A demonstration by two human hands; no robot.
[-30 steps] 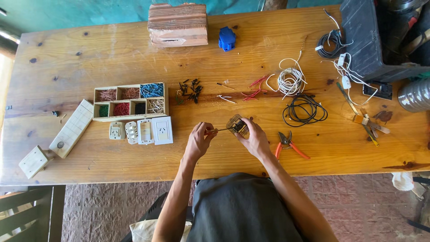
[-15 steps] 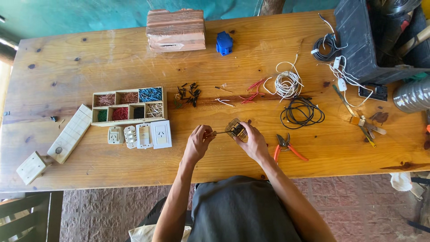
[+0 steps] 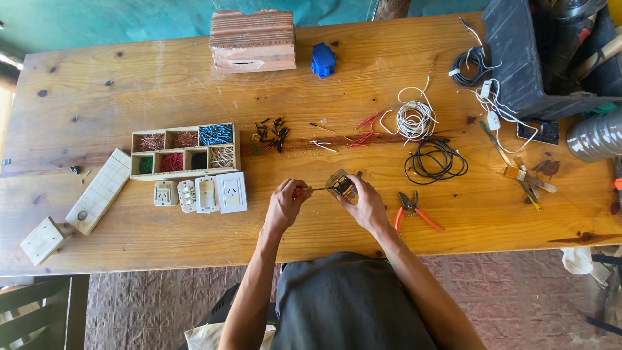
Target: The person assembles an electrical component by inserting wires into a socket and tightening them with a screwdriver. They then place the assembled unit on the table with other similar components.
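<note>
At the table (image 3: 162, 91) edge, the left hand (image 3: 285, 206) pinches a thin tool (image 3: 321, 188) into the small module (image 3: 340, 185) gripped by the right hand (image 3: 368, 206); a slip could gouge it.

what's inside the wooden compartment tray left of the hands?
The wooden tray has eight compartments holding small sorted pieces: brownish bits in the top two on the left, blue top right-centre, then green, red, dark and pale straw-coloured ones. What lies under each pile, and exactly what the pieces are, cannot be made out.

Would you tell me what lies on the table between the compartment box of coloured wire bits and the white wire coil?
In the head view, a scatter of small black pieces and loose red and white wire offcuts lie between the compartment box and the white coil.
</note>
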